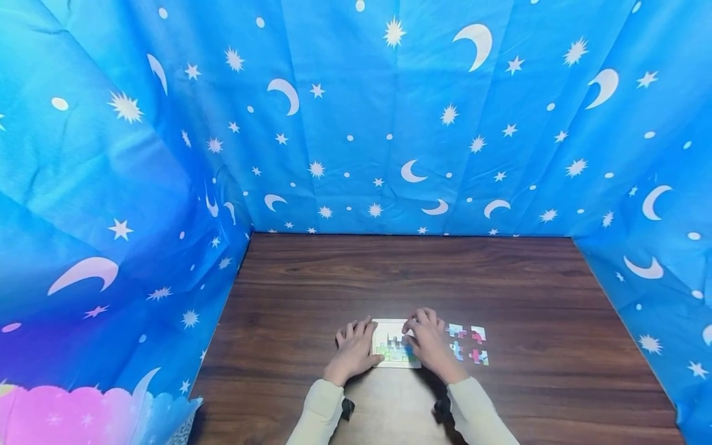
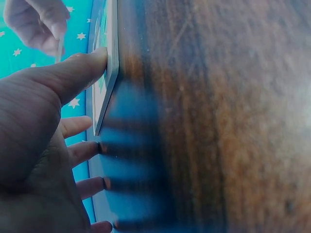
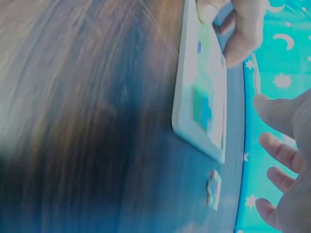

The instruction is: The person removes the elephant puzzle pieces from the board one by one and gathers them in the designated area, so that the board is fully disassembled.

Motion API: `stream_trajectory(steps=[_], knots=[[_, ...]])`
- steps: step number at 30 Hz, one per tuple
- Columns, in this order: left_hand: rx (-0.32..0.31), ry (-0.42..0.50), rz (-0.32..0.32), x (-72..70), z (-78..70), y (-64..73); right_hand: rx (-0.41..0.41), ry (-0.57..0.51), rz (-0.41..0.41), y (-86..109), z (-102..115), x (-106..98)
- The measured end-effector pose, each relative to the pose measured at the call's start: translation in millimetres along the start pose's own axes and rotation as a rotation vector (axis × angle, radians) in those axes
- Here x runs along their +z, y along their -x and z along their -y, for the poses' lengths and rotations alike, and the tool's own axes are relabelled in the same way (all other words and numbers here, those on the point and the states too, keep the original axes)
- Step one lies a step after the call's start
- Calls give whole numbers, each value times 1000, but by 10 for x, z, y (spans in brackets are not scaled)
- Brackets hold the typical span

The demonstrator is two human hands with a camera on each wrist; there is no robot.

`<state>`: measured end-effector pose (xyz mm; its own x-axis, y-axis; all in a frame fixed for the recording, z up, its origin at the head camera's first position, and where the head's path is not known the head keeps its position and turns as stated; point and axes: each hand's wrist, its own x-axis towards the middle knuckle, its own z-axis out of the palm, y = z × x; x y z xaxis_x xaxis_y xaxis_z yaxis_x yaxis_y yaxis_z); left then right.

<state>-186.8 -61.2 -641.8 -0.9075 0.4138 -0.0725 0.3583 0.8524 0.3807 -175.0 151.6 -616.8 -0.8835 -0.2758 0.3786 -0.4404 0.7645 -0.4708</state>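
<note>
A jigsaw puzzle board (image 1: 397,364) with a pale raised rim lies on the table, its lower part filled with green and blue pieces. My left hand (image 1: 351,353) rests at its left side, the thumb (image 2: 90,68) on the board's near edge and the other fingers spread onto the tabletop. Above the right half of the board is my right hand (image 1: 432,343). It pinches a thin puzzle piece (image 3: 256,74), seen edge-on in both wrist views and raised over the board. The picture on that piece is hidden.
Several loose puzzle pieces (image 1: 478,356) lie right of the board, close to the right hand. The dark wood-grain table (image 1: 311,272) is enclosed by a blue curtain (image 1: 356,123) with moons and stars at the back and sides.
</note>
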Motion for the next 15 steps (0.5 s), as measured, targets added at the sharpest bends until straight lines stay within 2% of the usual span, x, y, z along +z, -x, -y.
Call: stream_trajectory(steps=[7, 15], knots=[[17, 36, -12, 43, 44, 7, 50, 5, -37, 157, -157, -165], [-12, 28, 20, 33, 23, -4, 93, 62, -55, 432, -363, -249]])
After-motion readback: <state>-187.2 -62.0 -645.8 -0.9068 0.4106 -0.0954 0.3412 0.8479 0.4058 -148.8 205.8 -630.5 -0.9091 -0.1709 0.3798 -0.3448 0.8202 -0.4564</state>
